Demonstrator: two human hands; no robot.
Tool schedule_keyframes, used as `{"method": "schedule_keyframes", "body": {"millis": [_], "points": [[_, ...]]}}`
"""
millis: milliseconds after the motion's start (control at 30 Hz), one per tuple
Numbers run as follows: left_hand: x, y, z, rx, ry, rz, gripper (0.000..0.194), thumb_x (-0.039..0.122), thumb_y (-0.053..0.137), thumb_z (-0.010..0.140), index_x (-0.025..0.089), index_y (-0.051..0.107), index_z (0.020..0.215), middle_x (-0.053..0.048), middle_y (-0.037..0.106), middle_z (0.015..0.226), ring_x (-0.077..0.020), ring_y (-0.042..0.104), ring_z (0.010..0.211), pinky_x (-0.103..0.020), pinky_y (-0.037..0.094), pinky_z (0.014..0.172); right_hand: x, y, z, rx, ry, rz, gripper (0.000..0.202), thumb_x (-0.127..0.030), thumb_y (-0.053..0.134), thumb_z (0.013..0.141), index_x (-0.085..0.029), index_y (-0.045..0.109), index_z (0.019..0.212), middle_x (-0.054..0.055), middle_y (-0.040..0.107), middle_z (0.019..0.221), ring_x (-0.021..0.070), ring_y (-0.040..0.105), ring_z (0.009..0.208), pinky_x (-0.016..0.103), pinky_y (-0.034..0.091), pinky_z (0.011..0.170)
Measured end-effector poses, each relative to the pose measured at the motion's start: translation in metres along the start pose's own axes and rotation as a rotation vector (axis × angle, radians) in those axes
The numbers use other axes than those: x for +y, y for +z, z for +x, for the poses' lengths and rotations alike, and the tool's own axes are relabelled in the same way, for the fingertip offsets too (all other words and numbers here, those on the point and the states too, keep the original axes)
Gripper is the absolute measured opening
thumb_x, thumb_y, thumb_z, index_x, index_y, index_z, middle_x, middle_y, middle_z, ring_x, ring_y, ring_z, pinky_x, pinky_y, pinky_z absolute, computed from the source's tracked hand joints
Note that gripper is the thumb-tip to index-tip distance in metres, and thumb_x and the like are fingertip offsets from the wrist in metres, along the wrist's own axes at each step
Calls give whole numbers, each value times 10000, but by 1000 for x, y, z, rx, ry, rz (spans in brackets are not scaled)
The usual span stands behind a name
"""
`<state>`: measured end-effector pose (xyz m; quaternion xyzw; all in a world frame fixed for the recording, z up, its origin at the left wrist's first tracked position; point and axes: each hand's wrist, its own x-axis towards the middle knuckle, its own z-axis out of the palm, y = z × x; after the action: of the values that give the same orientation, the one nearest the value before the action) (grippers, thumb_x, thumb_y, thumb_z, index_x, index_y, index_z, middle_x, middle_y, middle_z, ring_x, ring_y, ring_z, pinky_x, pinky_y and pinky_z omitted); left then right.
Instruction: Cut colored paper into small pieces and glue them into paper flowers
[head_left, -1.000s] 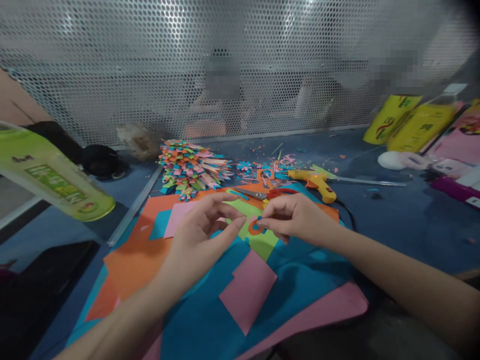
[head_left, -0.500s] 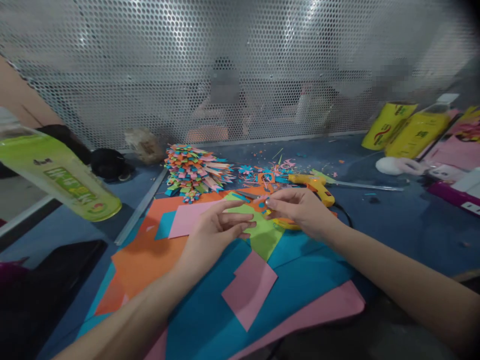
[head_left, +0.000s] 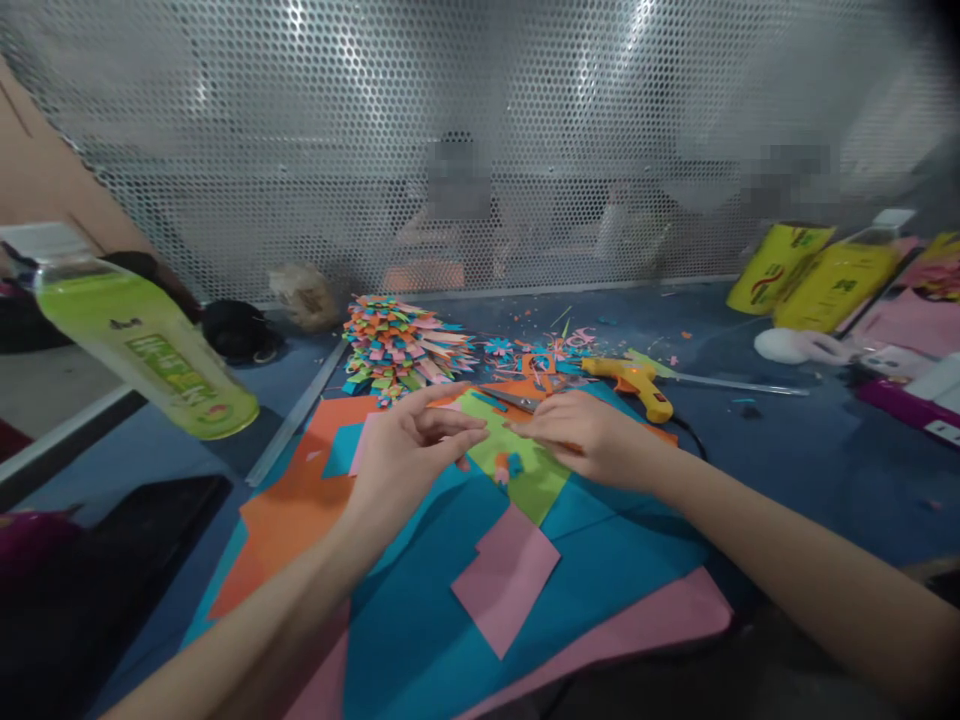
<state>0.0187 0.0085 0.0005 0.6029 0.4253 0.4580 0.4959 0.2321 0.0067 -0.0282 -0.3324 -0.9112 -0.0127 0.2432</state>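
Observation:
A small paper piece in orange, pink and blue [head_left: 504, 468] shows over the green paper sheet [head_left: 536, 490], between and just below my hands; whether it rests on the sheet I cannot tell. My left hand [head_left: 420, 435] is beside it on the left, its fingers loosely bent and apart, with nothing visible in them. On the right, my right hand [head_left: 589, 435] has thumb and fingertips pressed together near the green sheet; anything between them is hidden. Scissors [head_left: 525, 403] lie just behind my right hand, their handles partly covered.
Behind stands a cone of layered coloured paper strips [head_left: 397, 345]. A yellow glue gun [head_left: 634, 385] lies right of paper scraps [head_left: 555, 345]. A green drink bottle [head_left: 157, 350] stands left, a black phone-like slab [head_left: 150, 560] nearer. Perforated metal panel [head_left: 525, 230] closes the back.
The small coloured paper piece has left my right fingertips and is now lower, over the green sheet. My right hand has turned palm-down and moved slightly left; my left fingers have curled in.

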Motion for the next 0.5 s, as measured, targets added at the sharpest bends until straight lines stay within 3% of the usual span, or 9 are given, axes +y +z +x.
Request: {"method": "schedule_keyframes", "body": {"millis": [133, 333, 500], "points": [[-3, 1, 0, -7, 15, -3, 500, 198, 754, 602, 132, 575, 1064, 3, 688, 662, -87, 558, 476, -200, 456, 430, -1, -2, 0, 7, 4, -21, 280, -134, 442, 864, -130, 651, 1050, 109, 701, 868, 211, 613, 853, 361, 473, 739], [-4, 8, 0, -82, -48, -78, 454, 214, 751, 598, 131, 565, 1004, 30, 665, 590, -73, 528, 418, -210, 451, 450, -13, 2, 5, 236, 63, 77, 295, -252, 546, 847, -159, 604, 1121, 90, 685, 1020, 192, 617, 937, 326, 487, 823], [-7, 6, 7, -72, 5, 63, 389, 186, 736, 604, 149, 576, 957, 8, 684, 641, -133, 636, 609, -242, 501, 583, -15, 7, 6, 180, 33, 92, 261, -176, 507, 856, -85, 629, 1067, 124, 692, 981, 209, 626, 921, 346, 507, 807]]}}
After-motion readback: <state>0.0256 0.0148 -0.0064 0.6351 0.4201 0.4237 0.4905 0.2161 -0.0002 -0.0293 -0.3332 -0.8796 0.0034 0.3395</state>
